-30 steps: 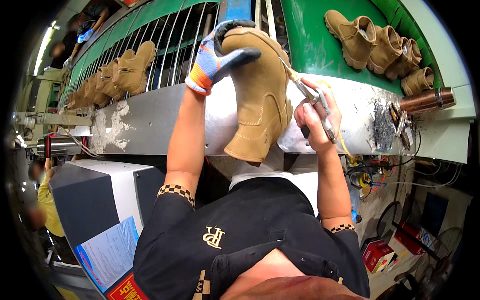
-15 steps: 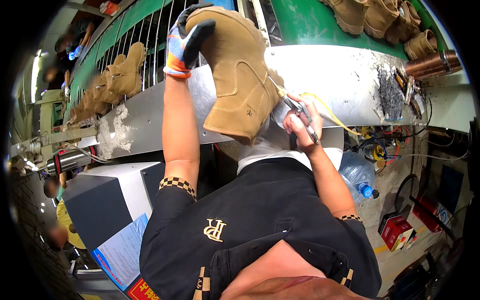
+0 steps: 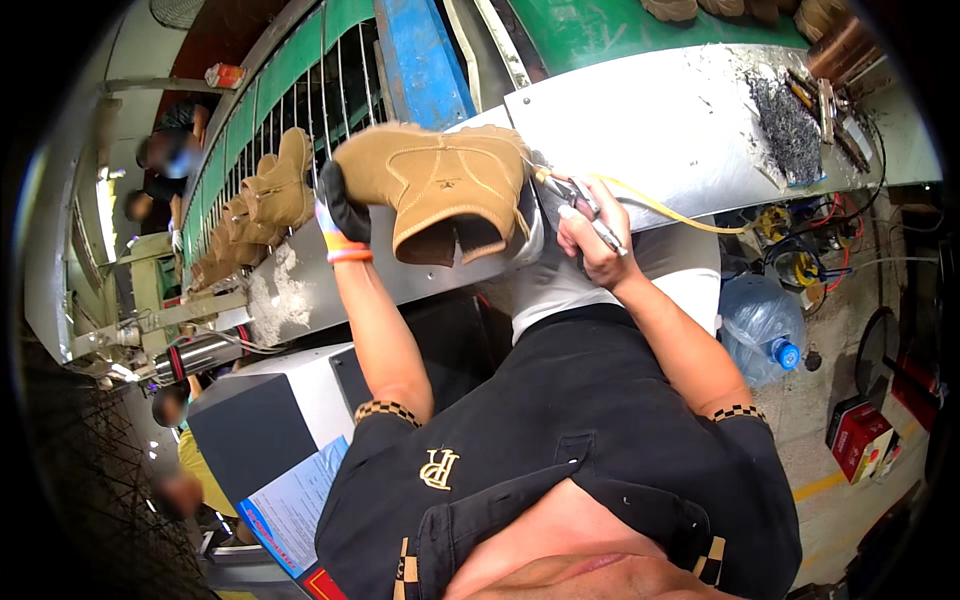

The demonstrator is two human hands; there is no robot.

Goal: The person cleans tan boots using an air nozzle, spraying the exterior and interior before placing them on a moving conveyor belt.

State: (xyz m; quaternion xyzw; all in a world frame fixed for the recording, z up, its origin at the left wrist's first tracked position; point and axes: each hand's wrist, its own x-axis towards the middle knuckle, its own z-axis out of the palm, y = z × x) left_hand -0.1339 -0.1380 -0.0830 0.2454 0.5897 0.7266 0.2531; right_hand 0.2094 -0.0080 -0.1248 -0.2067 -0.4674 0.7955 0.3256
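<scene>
A tan ankle boot (image 3: 435, 185) lies on its side in front of me, its collar opening toward my body. My left hand (image 3: 345, 205), in a black glove with an orange and blue cuff, is closed round the toe end. My bare right hand (image 3: 595, 240) grips a slim metal hand tool (image 3: 606, 234) with a thin pointed tip. A yellow hose (image 3: 665, 208) runs from near the tool toward the right. The tip is close to the boot's right end by the sole and heel; whether it touches, I cannot tell.
A pale metal ledge (image 3: 640, 110) runs across the front, with a black gritty patch (image 3: 785, 130) at right. Several tan boots (image 3: 280, 190) stand on a wire rack at left. A clear water jug (image 3: 760, 325) sits at lower right. People work at far left.
The boot has been lowered and turned, so its collar opening now faces me and the toe points left. My left hand has come down with it. My right hand keeps hold of the tool.
</scene>
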